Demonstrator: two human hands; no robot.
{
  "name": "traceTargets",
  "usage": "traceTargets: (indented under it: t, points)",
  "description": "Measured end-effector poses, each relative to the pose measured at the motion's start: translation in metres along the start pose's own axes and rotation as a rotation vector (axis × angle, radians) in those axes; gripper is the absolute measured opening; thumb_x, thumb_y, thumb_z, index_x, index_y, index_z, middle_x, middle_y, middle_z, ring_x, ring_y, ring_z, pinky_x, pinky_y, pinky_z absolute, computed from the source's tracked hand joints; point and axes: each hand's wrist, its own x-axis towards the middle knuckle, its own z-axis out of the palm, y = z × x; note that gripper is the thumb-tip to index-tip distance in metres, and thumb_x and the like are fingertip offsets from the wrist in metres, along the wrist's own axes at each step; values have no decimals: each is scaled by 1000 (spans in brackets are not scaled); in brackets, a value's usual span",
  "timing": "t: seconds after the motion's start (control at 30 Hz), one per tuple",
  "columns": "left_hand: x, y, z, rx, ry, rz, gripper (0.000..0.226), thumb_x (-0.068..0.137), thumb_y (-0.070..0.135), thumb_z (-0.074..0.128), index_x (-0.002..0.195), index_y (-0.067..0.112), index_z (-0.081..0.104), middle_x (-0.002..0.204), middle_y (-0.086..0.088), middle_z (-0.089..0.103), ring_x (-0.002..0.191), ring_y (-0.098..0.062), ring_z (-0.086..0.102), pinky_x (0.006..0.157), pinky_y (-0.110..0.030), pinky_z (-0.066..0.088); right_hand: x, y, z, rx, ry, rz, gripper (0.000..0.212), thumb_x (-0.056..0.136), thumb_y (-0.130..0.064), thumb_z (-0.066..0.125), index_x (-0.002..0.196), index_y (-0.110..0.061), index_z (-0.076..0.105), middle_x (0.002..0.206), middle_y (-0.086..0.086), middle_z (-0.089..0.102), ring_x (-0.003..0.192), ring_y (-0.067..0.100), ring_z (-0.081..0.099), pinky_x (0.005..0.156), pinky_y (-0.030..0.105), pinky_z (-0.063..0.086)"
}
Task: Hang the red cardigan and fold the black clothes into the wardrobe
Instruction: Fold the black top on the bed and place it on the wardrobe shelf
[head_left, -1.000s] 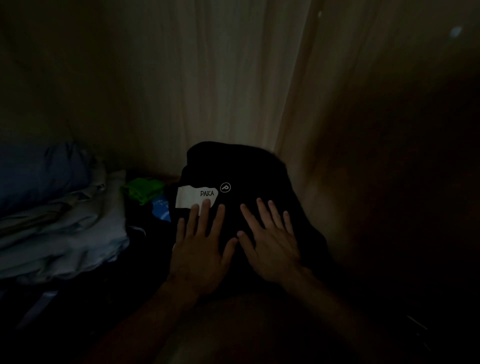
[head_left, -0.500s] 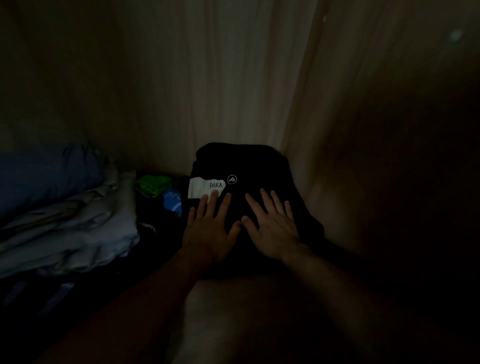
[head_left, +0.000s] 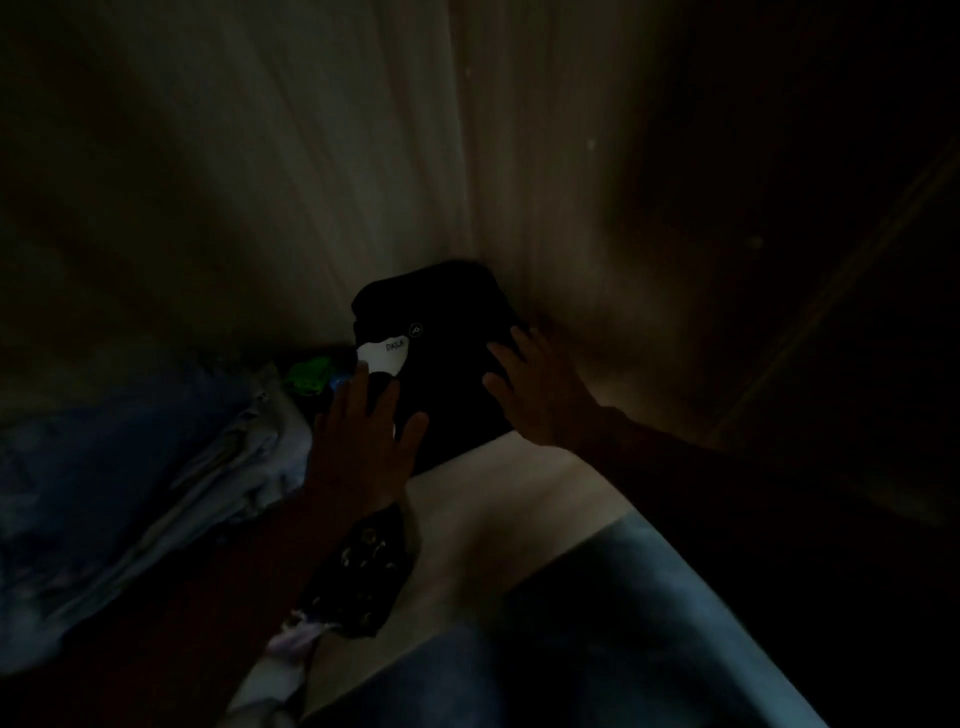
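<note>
Nearest us, a blurred blue-grey shape (head_left: 649, 597) ran off the bottom edge; we could not name it. Beside it a dark patterned cloth (head_left: 363, 566) lay on the smooth pale shelf board (head_left: 493, 499). The left hand (head_left: 363, 434) and right hand (head_left: 540, 395), both flat, fingers spread, gripping nothing, flanked the folded black clothes (head_left: 447, 374), a soft rounded bundle with a white label (head_left: 382, 356) in the wardrobe's back right corner. Dimness hid whether the palms pressed it. Further left sat a rumpled pale linen stack (head_left: 156, 467) and something bright green (head_left: 306, 374), before the grained back panel (head_left: 311, 182).
</note>
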Motion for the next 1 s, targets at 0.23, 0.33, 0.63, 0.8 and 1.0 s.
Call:
traceTargets:
  t: [0.23,0.33,0.63,0.8,1.0]
  points:
    - [-81,42,-139,-41,23,33,75,91,60,27,149,16,40,159,-20,25,146,-39,22,119,-49,21,-86,-60,-125,-74,-90,10,54,106,-43,28,155,-22,22,164,9,14,151,33,9,118,54,21]
    - [-118,59,-184,-164,-24,-12,67,98,58,35,154,20,32,165,-14,11,150,-33,13,122,-44,18,-120,-81,-173,-51,-128,84,58,104,-49,25,156,-23,16,164,9,14,151,31,9,119,54,17]
    - [-231,124,-282,-199,-106,-166,65,99,61,30,156,40,9,167,1,-3,152,-29,3,122,-50,14,-231,-129,-292,-36,-131,15,60,103,-50,31,155,-24,20,157,8,30,147,33,19,116,55,24]
    - [-307,164,-363,-209,-141,-218,66,95,68,24,154,45,8,167,4,-2,153,-27,4,121,-51,17,-313,-158,-376,-68,-172,-13,58,103,-51,31,154,-27,21,160,7,24,149,29,13,118,53,21]
    - [-378,184,-462,-265,-57,-239,95,70,83,4,155,42,16,167,3,6,152,-26,7,121,-51,18,-400,-213,-465,-60,-133,-57,58,102,-52,32,154,-29,21,163,5,19,151,29,9,118,54,21]
